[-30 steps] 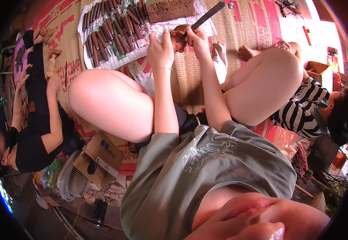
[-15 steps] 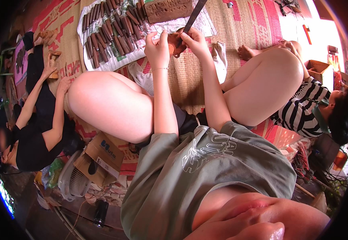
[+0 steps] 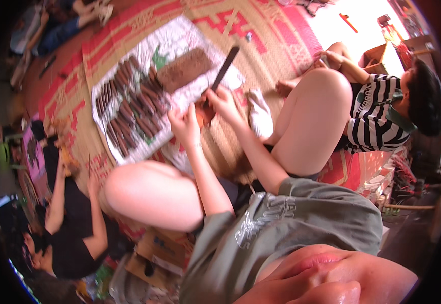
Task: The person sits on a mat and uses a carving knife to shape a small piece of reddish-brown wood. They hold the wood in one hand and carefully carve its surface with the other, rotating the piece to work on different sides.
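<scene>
Bracing small brown piece (image 3: 204, 112) in left hand (image 3: 186, 126) at frame centre; right hand (image 3: 224, 100) fingers clamp dark blade (image 3: 224, 68), steadying it.

It looked like a home floor used as a craft workplace: people sat on a red-patterned woven mat (image 3: 261, 45), a white sheet (image 3: 180, 40) held rows of dark sticks (image 3: 129, 111), and cardboard boxes (image 3: 377, 55) stood nearby.
</scene>
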`<state>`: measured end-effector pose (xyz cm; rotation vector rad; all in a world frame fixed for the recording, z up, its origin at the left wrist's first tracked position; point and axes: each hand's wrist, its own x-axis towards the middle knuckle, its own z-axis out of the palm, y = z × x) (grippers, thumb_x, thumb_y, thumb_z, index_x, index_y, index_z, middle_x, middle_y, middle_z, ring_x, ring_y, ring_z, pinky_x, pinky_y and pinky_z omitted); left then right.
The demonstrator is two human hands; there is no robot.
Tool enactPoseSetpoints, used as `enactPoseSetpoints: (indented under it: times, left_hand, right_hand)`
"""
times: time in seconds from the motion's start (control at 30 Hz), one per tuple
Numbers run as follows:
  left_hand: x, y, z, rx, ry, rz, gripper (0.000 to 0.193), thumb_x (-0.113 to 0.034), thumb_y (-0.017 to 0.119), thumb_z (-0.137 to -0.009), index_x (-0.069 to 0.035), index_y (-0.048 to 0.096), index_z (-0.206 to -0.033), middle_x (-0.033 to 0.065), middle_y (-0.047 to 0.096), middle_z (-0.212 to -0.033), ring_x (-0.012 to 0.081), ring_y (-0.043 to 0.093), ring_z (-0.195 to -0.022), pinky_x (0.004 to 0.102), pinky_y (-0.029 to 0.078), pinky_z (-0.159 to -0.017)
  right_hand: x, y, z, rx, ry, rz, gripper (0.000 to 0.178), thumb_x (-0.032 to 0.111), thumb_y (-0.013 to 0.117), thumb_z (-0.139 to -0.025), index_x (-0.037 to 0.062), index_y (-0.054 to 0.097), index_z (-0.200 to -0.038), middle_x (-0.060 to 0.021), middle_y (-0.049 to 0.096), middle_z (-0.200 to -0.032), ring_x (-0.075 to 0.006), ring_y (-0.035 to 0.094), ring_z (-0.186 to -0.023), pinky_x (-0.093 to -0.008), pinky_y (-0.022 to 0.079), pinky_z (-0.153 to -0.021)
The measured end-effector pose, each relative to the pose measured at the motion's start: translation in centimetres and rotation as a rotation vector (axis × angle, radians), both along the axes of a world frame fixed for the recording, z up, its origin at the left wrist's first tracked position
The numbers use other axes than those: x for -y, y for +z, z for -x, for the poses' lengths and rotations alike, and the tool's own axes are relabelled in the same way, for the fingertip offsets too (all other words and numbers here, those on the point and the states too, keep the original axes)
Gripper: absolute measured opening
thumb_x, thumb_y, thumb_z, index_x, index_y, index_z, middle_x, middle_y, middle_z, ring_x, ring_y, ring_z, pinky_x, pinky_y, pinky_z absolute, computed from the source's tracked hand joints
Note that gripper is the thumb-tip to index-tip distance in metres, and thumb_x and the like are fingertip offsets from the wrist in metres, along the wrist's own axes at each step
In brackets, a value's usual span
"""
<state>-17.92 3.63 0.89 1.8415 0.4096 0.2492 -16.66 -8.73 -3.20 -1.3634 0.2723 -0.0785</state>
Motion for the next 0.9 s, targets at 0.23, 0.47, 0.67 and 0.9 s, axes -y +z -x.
enactPoseSetpoints:
  times: [0.23, 0.47, 0.67, 0.9]
  left_hand:
    - [0.1, 0.3, 0.2, -0.122, -0.035, -0.014, 0.048, -0.033, 0.070, -0.074, 0.001, 0.049, -0.099, 0.0149, 0.061, -0.080, 0.0250, 0.060, -0.073, 0.0346, 0.048, -0.066]
    - [1.0, 1.5, 0.7, -0.162, -0.022, -0.091, 0.052, -0.036, 0.066, -0.073, 0.002, 0.047, -0.102, 0.0169, 0.058, -0.087, 0.0266, 0.058, -0.075, 0.0359, 0.047, -0.068]
    - [0.3, 0.6, 0.6, -0.193, 0.007, -0.043, 0.055, -0.036, 0.066, -0.072, 0.002, 0.046, -0.106, 0.0164, 0.058, -0.086, 0.0270, 0.058, -0.073, 0.0371, 0.047, -0.064]
    - [0.6, 1.0, 0.7, -0.176, 0.000, -0.079, 0.055, -0.035, 0.067, -0.071, 0.002, 0.045, -0.107, 0.0157, 0.060, -0.084, 0.0261, 0.059, -0.072, 0.0374, 0.048, -0.064]
  right_hand:
    - [0.0, -0.6, 0.7, 0.089, 0.110, -0.176, 0.017, 0.022, 0.055, -0.089, 0.0052, 0.057, -0.089, 0.0038, 0.054, -0.073, -0.0049, 0.048, -0.063, -0.0201, 0.038, -0.054]
    - [0.1, -0.6, 1.3, 0.137, 0.024, -0.207, 0.016, 0.021, 0.054, -0.090, 0.0054, 0.056, -0.086, 0.0050, 0.053, -0.073, -0.0031, 0.046, -0.062, -0.0199, 0.037, -0.053]
    - [-1.0, -1.0, 1.0, 0.156, -0.078, -0.043, 0.018, 0.021, 0.054, -0.089, 0.0031, 0.056, -0.086, 0.0025, 0.055, -0.073, -0.0047, 0.046, -0.063, -0.0212, 0.038, -0.054]
    - [-0.4, -0.5, 1.3, 0.155, -0.005, -0.073, 0.019, 0.021, 0.055, -0.089, 0.0025, 0.057, -0.087, 0.0019, 0.056, -0.074, -0.0056, 0.048, -0.064, -0.0220, 0.040, -0.055]
